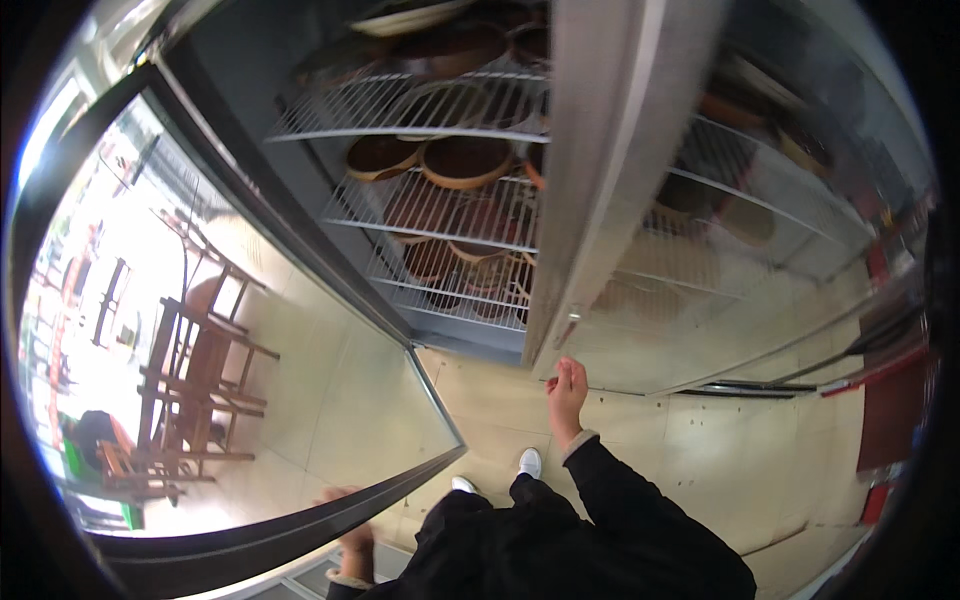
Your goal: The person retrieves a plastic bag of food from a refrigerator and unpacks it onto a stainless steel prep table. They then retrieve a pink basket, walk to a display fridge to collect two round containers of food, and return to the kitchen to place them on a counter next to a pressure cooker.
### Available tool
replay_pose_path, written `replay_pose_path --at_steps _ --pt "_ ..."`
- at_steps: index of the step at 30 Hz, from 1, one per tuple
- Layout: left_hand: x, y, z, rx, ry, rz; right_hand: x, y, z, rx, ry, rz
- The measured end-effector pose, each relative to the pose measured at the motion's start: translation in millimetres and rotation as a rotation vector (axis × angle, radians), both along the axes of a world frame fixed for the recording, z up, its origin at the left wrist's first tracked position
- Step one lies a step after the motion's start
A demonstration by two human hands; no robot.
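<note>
My left hand (357, 538) is at the dark frame of an open glass cooler door (360, 499). Its fingers reach around the edge and show blurred on the glass side. Out in front, my right hand (568, 394) has its fingers curled in, with nothing visible in them. It is just below the lower corner of the second glass door (645, 352), which is closed. A small metal fitting (574, 313) sits on that door above the hand. Inside the open side, round brown-filled bowls (466, 161) stand on white wire shelves (420, 136).
A metal post (600, 150) divides the cooler. More dishes (746, 217) show dimly behind the closed door. Wooden chairs and a table (202, 360) appear through the open door's glass. My white shoes (529, 463) stand on the tiled floor (697, 465). Dark red furniture (896, 412) is at the right.
</note>
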State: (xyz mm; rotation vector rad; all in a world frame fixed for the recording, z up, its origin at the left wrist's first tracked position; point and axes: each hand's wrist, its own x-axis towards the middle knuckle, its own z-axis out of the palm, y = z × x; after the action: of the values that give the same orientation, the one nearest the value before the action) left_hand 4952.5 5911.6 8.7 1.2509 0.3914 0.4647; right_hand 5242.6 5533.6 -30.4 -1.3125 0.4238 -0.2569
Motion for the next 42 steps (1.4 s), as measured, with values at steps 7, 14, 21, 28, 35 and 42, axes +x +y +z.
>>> replay_pose_path --at_steps 7,14,21,28,35,42 --pt "-50 170 19 0.479 0.032 0.554 -4 73 -38 -0.025 0.263 0.375" --pt "-103 365 10 0.553 0.367 0.451 133 113 -30 0.005 0.301 0.233" --pt "-152 407 -31 0.995 0.533 0.401 219 157 -38 0.119 0.289 0.194" --pt "-10 161 -114 -0.645 0.767 0.612 268 198 -32 0.154 0.205 0.378" --pt "231 56 -70 -0.103 0.522 -0.171 454 219 -48 -0.068 -0.067 0.305" --pt "366 57 -95 0.127 0.197 -0.361 545 219 -94 -0.159 -0.072 0.116"
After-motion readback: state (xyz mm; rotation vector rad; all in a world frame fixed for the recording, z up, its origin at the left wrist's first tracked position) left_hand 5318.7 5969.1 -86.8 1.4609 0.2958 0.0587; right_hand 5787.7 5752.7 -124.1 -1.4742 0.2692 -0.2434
